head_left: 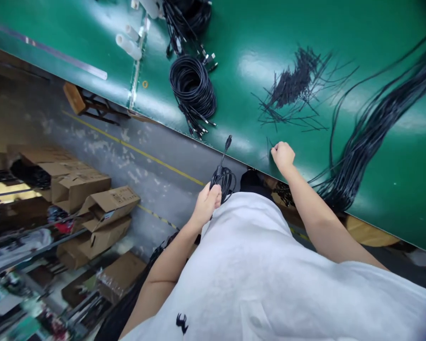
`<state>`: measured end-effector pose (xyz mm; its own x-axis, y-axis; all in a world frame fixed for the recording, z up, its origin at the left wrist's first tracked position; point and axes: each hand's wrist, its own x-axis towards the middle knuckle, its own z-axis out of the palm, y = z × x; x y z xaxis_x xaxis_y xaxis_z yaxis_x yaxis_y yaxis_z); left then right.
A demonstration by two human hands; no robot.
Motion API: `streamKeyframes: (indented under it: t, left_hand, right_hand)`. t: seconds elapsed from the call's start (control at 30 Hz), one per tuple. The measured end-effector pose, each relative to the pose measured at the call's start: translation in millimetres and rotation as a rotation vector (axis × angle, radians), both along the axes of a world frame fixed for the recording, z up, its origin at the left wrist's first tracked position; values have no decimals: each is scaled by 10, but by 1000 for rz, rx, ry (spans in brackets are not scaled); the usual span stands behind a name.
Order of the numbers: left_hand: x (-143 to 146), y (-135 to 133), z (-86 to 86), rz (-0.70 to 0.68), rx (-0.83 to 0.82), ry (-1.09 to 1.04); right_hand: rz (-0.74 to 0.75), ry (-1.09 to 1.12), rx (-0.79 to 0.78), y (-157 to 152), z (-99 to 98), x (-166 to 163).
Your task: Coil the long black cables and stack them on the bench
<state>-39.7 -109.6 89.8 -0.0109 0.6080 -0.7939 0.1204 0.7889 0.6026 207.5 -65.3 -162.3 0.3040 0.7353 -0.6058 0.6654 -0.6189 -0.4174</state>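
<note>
My left hand [206, 202] is closed around a small coil of black cable [224, 179], held in front of my white shirt at the edge of the green table [255, 52]; one plug end of the cable [228, 141] sticks up over the table edge. My right hand [282, 156] rests on the table near its front edge with the fingers curled in a fist; what they pinch, if anything, is too small to make out. A scatter of short black ties [291, 90] lies just beyond that hand.
A stack of coiled black cables [193, 90] lies left of centre, with more cables [184, 19] behind. A thick bundle of long loose cables [379, 123] runs off the table at right. White tubes [129, 45] lie at far left. Cardboard boxes [92, 203] sit on the floor.
</note>
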Motion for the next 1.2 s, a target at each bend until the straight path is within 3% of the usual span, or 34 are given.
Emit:
streamKeyframes:
  t: [0.1,0.17,0.23,0.3,0.37,0.5,0.57,0.67,0.73,0.83,0.93,1.0,1.13,1.2]
  left_hand:
    - [127,93,-75,-31,21,-24]
    - [192,162,-122,-74,31,-51]
    - [250,233,-160,-128,44,-93]
    - [312,300,-180,-202,78,-127]
    - [378,355,-176,-320,131,-104]
    - [456,405,-154,-573,177,-72]
    - [448,399,-175,-534,184,-142]
    - [391,373,-236,-341,219,-201]
    - [338,359,-265,-264,231,-190]
    - [245,347,-264,-272,246,-106]
    - [145,341,-235,-330,311,40]
    - [87,337,-224,-371,358,106]
    - [30,321,-241,-469,402,160]
    - [25,309,-256,-490,419,179]
  right_hand:
    - [1,18,5,-38,107,86]
    - [-15,145,78,-145,321,142]
    - [9,507,87,-325,629,117]
    - [45,971,-34,-527,967,-30]
    - [-10,1270,-149,-656,1250,-270]
    - [-414,1342,4,-506,1504,-692]
    - [-543,1343,112,-326,1547,-778]
    - [-580,1361,190,-139,1608,-818]
    - [-517,1426,149,-102,1633,-837]
    - [-396,1480,54,-129,1623,-879]
    - [-257,1333,96,-217,1616,-909]
    - [-61,1119,245,-291,1651,-901]
    - [450,436,651,-337,1780,-806]
    - [715,240,793,-275,1830,-744]
